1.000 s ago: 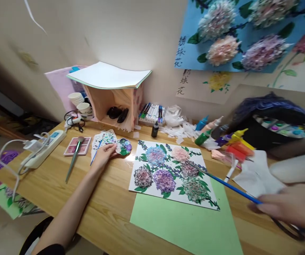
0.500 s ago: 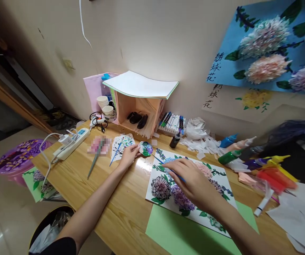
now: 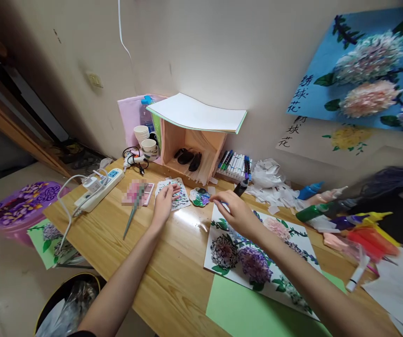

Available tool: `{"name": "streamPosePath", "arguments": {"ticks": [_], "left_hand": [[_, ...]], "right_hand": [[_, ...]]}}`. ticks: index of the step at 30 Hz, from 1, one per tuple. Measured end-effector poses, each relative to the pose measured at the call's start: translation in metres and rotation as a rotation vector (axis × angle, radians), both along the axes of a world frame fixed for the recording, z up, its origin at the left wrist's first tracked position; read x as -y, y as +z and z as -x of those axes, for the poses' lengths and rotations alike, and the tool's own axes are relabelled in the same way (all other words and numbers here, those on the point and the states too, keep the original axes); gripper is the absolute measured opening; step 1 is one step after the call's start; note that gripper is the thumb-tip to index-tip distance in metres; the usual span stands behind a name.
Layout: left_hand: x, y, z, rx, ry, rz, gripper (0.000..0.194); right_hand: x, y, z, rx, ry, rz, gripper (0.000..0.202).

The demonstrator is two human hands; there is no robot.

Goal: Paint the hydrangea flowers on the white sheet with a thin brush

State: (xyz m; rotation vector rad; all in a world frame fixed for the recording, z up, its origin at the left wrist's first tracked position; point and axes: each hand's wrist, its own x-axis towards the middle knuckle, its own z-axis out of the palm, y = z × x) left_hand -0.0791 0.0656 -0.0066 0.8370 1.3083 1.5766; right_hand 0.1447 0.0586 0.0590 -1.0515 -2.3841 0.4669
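My left hand is over the left part of a paint-speckled white sheet, fingers loosely stretched and apart. A small round palette with green, white and purple paint lies just right of that sheet, free of both hands. My right hand is over the upper left of a white board bearing raised painted flowers. Its fingers are pinched, and a bit of a blue paintbrush shows at them; most of the brush is hidden. A dark bottle stands tilted just behind this hand.
Green paper lies under the board. A grey-green pointed tool and a power strip are to the left. Behind stand a box shelf and markers; paint bottles and crumpled tissue lie right.
My left hand has let go of the palette, which now lies on the table, and has moved left onto the speckled sheet. My right hand has moved up the board. The view has shifted slightly.
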Motion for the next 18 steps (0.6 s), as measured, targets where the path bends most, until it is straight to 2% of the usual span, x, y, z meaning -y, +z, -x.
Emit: {"name": "streamPosePath", "arguments": {"ticks": [4,7,10,18], "left_hand": [[0.002,0.013,0.021,0.005,0.208,-0.105,0.029],[0.003,0.019,0.032,0.073,0.361,-0.144,0.023],[0.003,0.021,0.035,0.125,0.396,-0.131,0.020],[0.004,0.021,0.033,0.089,0.375,-0.108,0.020]], "right_hand": [[0.013,-0.020,0.025,0.123,0.182,-0.205,0.019],[0.025,-0.038,0.048,0.303,0.240,-0.383,0.021],[0.032,-0.051,0.067,0.425,0.210,-0.459,0.023],[0.026,-0.068,0.098,0.513,0.152,-0.437,0.028]]}}
